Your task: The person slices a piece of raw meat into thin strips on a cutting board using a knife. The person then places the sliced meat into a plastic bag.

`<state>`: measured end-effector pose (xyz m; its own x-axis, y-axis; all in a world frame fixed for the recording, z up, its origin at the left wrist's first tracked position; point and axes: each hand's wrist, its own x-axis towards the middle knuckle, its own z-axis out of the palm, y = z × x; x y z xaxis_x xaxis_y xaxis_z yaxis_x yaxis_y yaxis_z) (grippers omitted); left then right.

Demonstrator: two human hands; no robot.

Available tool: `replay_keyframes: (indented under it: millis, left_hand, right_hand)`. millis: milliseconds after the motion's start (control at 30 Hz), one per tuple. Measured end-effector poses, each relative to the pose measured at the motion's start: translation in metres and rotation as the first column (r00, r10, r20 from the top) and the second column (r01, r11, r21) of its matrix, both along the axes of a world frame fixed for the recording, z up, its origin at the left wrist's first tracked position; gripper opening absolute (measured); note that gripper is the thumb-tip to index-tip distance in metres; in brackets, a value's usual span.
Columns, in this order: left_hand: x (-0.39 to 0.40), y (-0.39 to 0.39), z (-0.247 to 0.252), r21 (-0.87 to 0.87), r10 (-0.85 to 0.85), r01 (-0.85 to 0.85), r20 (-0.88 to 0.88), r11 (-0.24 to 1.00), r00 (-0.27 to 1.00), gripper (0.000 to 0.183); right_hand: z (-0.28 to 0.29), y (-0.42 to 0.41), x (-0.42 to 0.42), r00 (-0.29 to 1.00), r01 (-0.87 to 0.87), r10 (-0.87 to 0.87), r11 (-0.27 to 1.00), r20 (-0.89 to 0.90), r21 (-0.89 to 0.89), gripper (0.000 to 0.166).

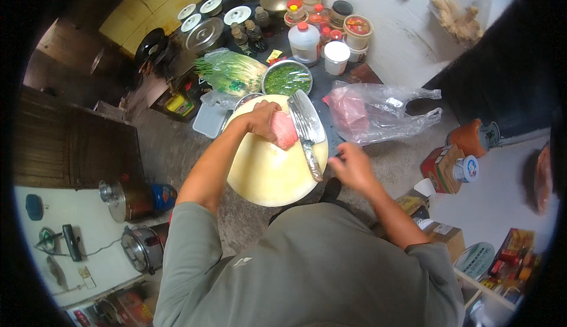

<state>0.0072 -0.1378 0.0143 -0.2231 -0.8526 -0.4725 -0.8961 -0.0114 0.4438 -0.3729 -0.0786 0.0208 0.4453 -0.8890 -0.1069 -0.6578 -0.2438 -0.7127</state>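
A round, pale yellow cutting board (266, 172) lies before me near the counter's front edge. On its far half my left hand (264, 121) grips a piece of raw pink meat (284, 131), the fingers partly hidden behind it. Just right of the meat lies a cleaver (306, 116), blade away from me and its patterned handle toward me. Beyond the board's right edge my right hand (353, 167) hovers with fingers curled, off the cleaver. Something dark shows by its fingertips; whether it is held is unclear. A clear plastic bag with more raw meat (350, 110) sits to the right.
Behind the board are a film-covered bowl of chopped greens (287, 79) and bagged green vegetables (234, 74). Farther back stand a white jug (304, 43), a white tub (336, 58), bottles and lidded pots. A pale plastic container (209, 119) is at the left. Ginger (456, 17) hangs bagged on the wall.
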Motion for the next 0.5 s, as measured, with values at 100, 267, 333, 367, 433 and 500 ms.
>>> replay_keyframes:
  millis: [100,267,333,367,433,500]
  left_hand:
    - [0.001,-0.006,-0.002,0.01,-0.004,0.005,-0.018,1.0,1.0,0.119]
    - [0.006,-0.003,-0.013,-0.095,-0.042,0.036,-0.058,0.995,0.997,0.113]
    - [0.006,-0.001,-0.01,-0.078,-0.024,0.019,-0.071,0.997,0.997,0.11]
    - [0.006,0.0,-0.01,-0.07,-0.014,0.009,-0.077,0.998,0.997,0.109]
    - [0.007,0.002,-0.012,-0.093,-0.007,-0.002,-0.097,0.996,0.995,0.107]
    - [0.006,0.005,-0.012,-0.103,0.006,-0.018,-0.112,0.994,0.994,0.107]
  right_hand:
    - [-0.008,0.033,0.045,0.986,-0.166,0.165,0.978,-0.018,-0.13,0.053]
    - [-0.034,0.03,0.065,0.975,-0.202,0.18,0.961,-0.129,-0.188,0.052]
    - [-0.025,0.026,0.07,0.989,-0.119,0.107,0.985,-0.106,-0.122,0.056]
    - [-0.018,0.023,0.067,0.997,-0.047,0.043,0.998,-0.064,-0.052,0.058]
    - [-0.001,0.007,0.062,0.998,0.023,-0.02,0.998,-0.06,0.06,0.074]
    - [0.012,-0.004,0.055,0.998,0.046,-0.044,0.997,-0.044,0.061,0.075]
